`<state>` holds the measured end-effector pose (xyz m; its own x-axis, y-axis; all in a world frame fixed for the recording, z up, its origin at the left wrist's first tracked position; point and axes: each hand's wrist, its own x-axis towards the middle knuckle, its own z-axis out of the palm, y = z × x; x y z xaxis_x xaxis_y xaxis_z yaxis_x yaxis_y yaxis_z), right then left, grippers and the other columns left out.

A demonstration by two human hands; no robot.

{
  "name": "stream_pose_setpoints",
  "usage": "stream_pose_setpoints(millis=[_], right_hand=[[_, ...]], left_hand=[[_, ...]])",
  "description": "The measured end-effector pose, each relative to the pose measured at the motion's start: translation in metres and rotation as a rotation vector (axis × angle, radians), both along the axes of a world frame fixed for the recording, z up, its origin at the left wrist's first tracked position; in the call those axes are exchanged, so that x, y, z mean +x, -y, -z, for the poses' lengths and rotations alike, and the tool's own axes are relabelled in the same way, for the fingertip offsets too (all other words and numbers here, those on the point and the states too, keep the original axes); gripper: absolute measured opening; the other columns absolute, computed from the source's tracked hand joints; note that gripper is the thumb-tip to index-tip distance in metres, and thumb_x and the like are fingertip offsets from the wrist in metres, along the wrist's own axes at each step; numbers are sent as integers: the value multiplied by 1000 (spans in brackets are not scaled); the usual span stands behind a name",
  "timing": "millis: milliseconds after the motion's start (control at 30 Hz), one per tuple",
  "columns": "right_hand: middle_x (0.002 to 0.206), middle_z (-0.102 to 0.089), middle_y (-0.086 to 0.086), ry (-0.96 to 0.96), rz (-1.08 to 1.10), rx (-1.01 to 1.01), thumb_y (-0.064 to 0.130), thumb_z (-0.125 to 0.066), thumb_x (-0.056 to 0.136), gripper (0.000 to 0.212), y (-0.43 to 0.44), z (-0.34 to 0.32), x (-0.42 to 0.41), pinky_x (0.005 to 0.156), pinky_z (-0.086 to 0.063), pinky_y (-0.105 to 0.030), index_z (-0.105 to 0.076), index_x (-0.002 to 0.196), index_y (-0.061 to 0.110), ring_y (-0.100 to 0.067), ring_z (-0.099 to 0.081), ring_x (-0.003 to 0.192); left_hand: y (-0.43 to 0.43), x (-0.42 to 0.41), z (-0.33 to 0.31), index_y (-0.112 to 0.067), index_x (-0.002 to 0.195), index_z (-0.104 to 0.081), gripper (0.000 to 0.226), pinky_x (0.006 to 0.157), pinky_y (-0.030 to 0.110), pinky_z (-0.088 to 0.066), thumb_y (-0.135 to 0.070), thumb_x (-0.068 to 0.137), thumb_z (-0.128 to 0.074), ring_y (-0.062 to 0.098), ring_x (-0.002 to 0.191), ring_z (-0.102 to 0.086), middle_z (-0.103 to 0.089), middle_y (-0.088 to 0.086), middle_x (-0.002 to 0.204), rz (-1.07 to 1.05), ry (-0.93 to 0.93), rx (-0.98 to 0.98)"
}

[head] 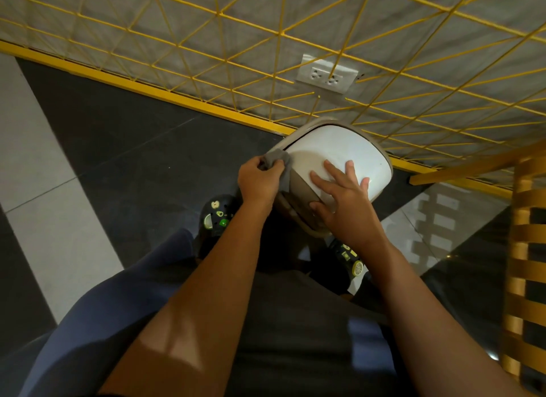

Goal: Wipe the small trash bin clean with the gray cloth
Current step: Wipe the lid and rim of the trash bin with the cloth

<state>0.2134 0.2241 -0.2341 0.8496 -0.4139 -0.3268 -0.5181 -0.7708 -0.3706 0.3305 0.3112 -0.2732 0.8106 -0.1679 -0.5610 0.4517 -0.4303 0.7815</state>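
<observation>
We are wiping the small trash bin (pixel 339 148): left hand (pixel 260 181) grip closed around the gray cloth (pixel 277 163), right hand (pixel 342 193) splayed flat, holding nothing, bracing beside it; next, sweeping rightward probably.

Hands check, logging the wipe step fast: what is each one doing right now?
Left hand: closed on the gray cloth, pressed to the trash bin.
Right hand: open, fingers spread flat on the bin, steadying it.

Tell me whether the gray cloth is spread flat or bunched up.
Bunched up: the gray cloth is crumpled in the left hand, pressed against the trash bin's left edge.
</observation>
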Motion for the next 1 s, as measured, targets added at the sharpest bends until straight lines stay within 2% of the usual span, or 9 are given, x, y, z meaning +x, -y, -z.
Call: stream_pose_setpoints(millis=[100, 167, 233, 300, 467, 533, 633, 833, 1000], right_hand=[[155, -22, -3, 8, 4, -1, 23, -58, 89, 54, -1, 0, -1, 112, 1, -58, -39, 139, 26, -32, 2, 145], [155, -22, -3, 8, 3, 2, 23, -57, 90, 53, 0, 0, -1, 112, 1, -58, -38, 140, 26, -32, 2, 145], [155, -22, -2, 5, -3, -6, 24, -57, 90, 53, 0, 1, -1, 112, 0, -58, -38, 140, 26, -32, 2, 145], [155, -23, -2, 13, -2, 1, 23, -58, 89, 53, 1, 2, -1, 112, -2, -59, -39, 139, 26, -32, 1, 145], [155, -23, -4, 22, -5, 3, 23, -57, 90, 52, 0, 3, -1, 112, -2, -60, -40, 139, 26, -33, 0, 145], [155, -23, -4, 26, -3, 7, 22, -57, 90, 52, 0, 3, -1, 112, -1, -60, -40, 139, 26, -33, 1, 145], [156, -21, -2, 11, -2, 10, 22, -56, 91, 53, 0, 2, -1, 112, 2, -58, -38, 140, 27, -32, 3, 145], [156, -20, -1, -1, -3, 12, 23, -55, 91, 53, 0, 1, -1, 113, 2, -57, -36, 141, 27, -31, 5, 145], [156, -19, -1, -7, -9, 10, 23, -54, 92, 53, 0, 0, 0, 113, 1, -57, -36, 141, 27, -31, 3, 145]], left_hand=[[-3, -15, 6, -13, 80, -61, 10, 62, 21, -47, -21, 81, -66, 16, 80, -58, -62, 7, 89, -31, -2, -38], [-1, -15, 10, -9, 87, -63, 18, 69, 25, -49, -26, 81, -66, 21, 90, -60, -62, 12, 101, -38, 53, -4], [2, -7, 14, -3, 90, -64, 27, 72, 29, -47, -28, 81, -66, 27, 93, -60, -61, 17, 102, -15, 130, 68], [4, 5, 16, -2, 88, -65, 26, 72, 30, -45, -27, 83, -65, 29, 93, -60, -63, 19, 99, 30, 176, 115], [-4, 37, 23, 5, 99, -64, 36, 84, 31, -39, -29, 88, -59, 33, 102, -55, -61, 23, 106, 233, 259, 267], [-7, 38, 25, 3, 100, -64, 35, 82, 31, -40, -29, 88, -59, 32, 103, -54, -58, 22, 108, 257, 276, 289], [-8, 28, 25, 2, 102, -63, 29, 74, 24, -37, -23, 89, -58, 30, 97, -54, -50, 20, 112, 250, 297, 293], [-8, 37, 25, 0, 108, -61, 25, 76, 22, -36, -15, 88, -59, 30, 102, -52, -46, 19, 118, 340, 358, 343], [0, 48, 25, 3, 96, -60, 20, 70, 22, -32, -13, 85, -62, 33, 99, -52, -44, 17, 102, 438, 420, 336]])
